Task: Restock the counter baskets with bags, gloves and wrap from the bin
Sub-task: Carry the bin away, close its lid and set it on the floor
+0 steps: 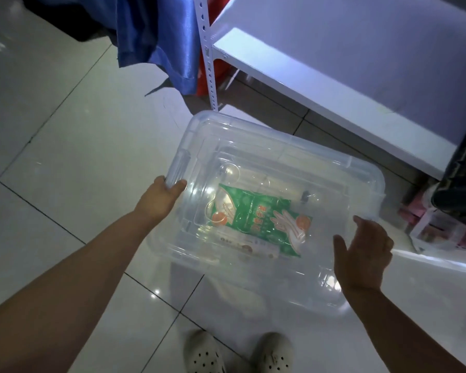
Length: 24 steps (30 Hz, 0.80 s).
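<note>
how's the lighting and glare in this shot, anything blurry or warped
Head view: dim and bluish overall; bright glare spots on the glossy floor tiles and on the clear bin lid, which partly veils the green glove packet underneath; the shelf at upper right looks overexposed and soft; the right hand is slightly motion-blurred, the left hand sharper; wide-angle bending shows toward the edges.

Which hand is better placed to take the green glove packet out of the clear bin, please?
Probably the right hand: it hovers open beside the green glove packet, touching nothing, while the left hand already grips the clear bin by its rim handle.
</note>
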Each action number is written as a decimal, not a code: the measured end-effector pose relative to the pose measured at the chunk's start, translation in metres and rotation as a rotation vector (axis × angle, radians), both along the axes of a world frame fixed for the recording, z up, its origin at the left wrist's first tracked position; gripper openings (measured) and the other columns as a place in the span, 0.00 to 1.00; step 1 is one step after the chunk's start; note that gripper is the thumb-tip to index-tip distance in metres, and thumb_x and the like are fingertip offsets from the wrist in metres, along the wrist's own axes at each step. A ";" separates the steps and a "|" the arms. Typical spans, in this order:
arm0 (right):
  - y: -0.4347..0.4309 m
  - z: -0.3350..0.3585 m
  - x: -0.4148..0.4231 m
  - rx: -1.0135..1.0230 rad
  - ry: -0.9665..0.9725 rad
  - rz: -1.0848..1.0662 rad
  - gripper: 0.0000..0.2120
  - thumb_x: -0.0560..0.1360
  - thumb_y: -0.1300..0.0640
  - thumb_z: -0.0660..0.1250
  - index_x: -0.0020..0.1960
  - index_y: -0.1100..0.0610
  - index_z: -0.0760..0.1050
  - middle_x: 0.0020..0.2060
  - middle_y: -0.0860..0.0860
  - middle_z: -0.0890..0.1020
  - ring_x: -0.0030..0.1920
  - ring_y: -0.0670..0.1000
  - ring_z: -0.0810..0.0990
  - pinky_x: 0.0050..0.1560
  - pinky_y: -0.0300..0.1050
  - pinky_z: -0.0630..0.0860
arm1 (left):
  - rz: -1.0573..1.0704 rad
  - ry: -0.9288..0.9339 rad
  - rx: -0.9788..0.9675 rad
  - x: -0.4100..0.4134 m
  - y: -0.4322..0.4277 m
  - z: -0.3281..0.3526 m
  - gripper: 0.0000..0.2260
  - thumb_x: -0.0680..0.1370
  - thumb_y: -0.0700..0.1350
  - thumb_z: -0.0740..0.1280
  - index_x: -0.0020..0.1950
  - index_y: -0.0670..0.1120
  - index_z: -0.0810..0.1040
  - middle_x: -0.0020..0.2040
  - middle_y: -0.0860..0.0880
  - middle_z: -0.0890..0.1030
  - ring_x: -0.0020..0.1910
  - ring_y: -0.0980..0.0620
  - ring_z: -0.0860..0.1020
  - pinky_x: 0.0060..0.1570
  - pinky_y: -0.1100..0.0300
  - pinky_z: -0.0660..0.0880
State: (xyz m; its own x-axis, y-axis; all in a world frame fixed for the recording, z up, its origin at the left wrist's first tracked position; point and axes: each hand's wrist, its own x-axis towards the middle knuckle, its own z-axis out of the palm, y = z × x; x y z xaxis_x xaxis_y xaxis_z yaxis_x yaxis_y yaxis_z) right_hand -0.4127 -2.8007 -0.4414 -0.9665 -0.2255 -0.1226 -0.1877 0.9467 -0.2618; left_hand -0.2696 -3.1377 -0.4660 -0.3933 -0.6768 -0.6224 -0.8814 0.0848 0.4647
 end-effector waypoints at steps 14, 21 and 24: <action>0.019 -0.015 -0.020 -0.247 -0.398 -0.515 0.20 0.77 0.54 0.63 0.62 0.65 0.65 0.57 0.66 0.76 0.53 0.66 0.76 0.54 0.57 0.73 | 0.085 0.111 -0.246 -0.006 0.019 -0.003 0.18 0.77 0.51 0.64 0.60 0.40 0.70 0.52 0.39 0.77 0.48 0.40 0.75 0.47 0.52 0.70; 0.033 -0.013 -0.031 -0.322 -0.542 -0.507 0.16 0.76 0.54 0.64 0.56 0.65 0.70 0.51 0.64 0.78 0.45 0.62 0.78 0.42 0.53 0.77 | 0.139 0.163 -0.235 -0.001 0.026 0.000 0.14 0.76 0.49 0.65 0.58 0.44 0.70 0.43 0.47 0.75 0.40 0.45 0.74 0.40 0.55 0.67; 0.036 -0.007 -0.035 -0.342 -0.611 -0.493 0.16 0.75 0.55 0.67 0.55 0.67 0.73 0.50 0.65 0.79 0.50 0.64 0.79 0.51 0.60 0.77 | 0.200 0.017 -0.116 0.020 0.030 0.002 0.23 0.74 0.53 0.67 0.63 0.41 0.70 0.52 0.42 0.78 0.49 0.41 0.77 0.49 0.51 0.72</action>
State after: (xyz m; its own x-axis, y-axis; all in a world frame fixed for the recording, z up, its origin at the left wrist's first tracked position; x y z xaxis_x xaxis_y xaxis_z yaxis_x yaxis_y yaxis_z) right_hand -0.4473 -2.7648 -0.4485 -0.7503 0.0836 -0.6557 0.4917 0.7337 -0.4690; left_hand -0.2497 -3.1075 -0.4637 -0.2541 -0.8091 -0.5299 -0.8780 -0.0369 0.4773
